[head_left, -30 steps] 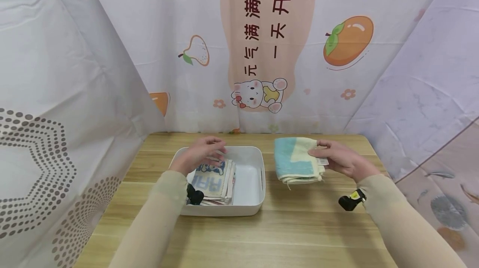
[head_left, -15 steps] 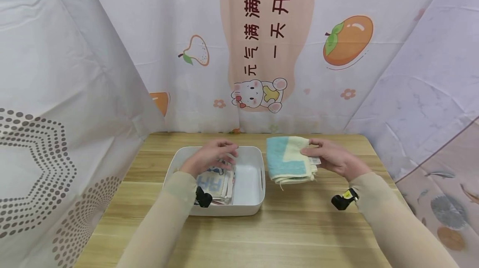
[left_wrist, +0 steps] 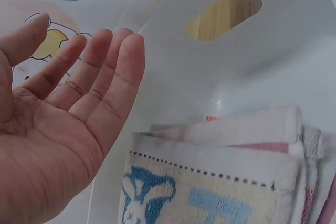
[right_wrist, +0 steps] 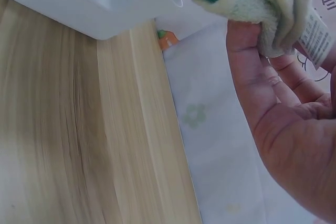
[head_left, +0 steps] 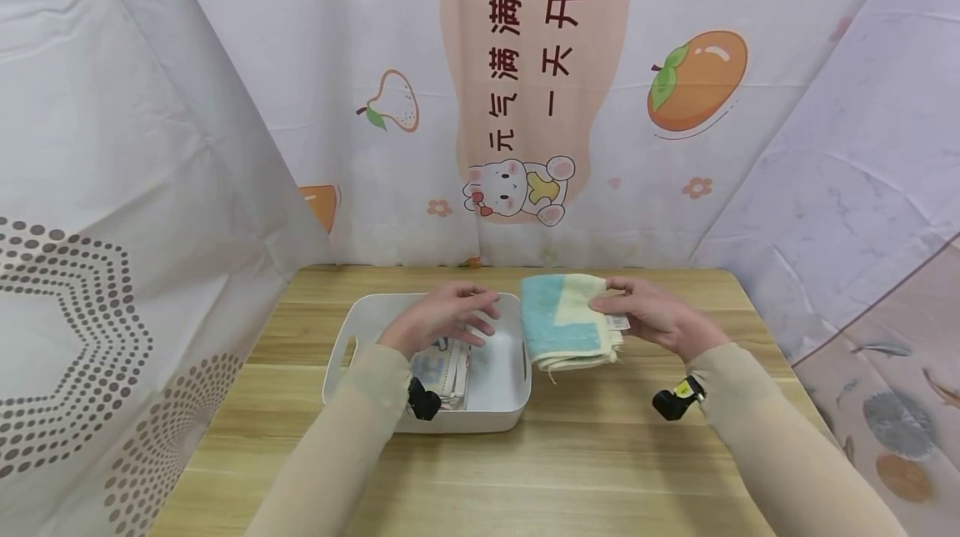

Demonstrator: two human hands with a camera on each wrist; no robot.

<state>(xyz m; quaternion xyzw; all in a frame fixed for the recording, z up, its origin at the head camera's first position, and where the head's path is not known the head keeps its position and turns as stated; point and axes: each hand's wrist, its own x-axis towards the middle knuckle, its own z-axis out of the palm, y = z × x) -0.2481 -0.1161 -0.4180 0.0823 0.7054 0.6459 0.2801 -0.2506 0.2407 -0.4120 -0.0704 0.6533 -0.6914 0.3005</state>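
Observation:
A folded blue and cream towel [head_left: 562, 316] hangs in the air at the right edge of the white bin. My right hand [head_left: 656, 316] pinches its right side between thumb and fingers; in the right wrist view the towel's bunched edge [right_wrist: 278, 9] and a white care label [right_wrist: 316, 38] show at the thumb. Over the bin [head_left: 495, 419] hovers my left hand [head_left: 442, 320], its fingers loosely spread and holding nothing. Below that hand, folded towels [left_wrist: 231, 182] with a blue rabbit print lie stacked in the bin's left part, partly hidden by the hand and sleeve in the head view.
The bin stands on a wooden table [head_left: 600, 470]. Its wall has an oval handle hole [left_wrist: 226, 17]. Behind the table's far edge hangs a printed curtain [head_left: 615, 220], with another curtain [head_left: 150, 145] along the left side.
My right hand has carried the blue and cream towel leftward to the bin's right edge. My left hand has drifted to the right over the bin, its fingers still free.

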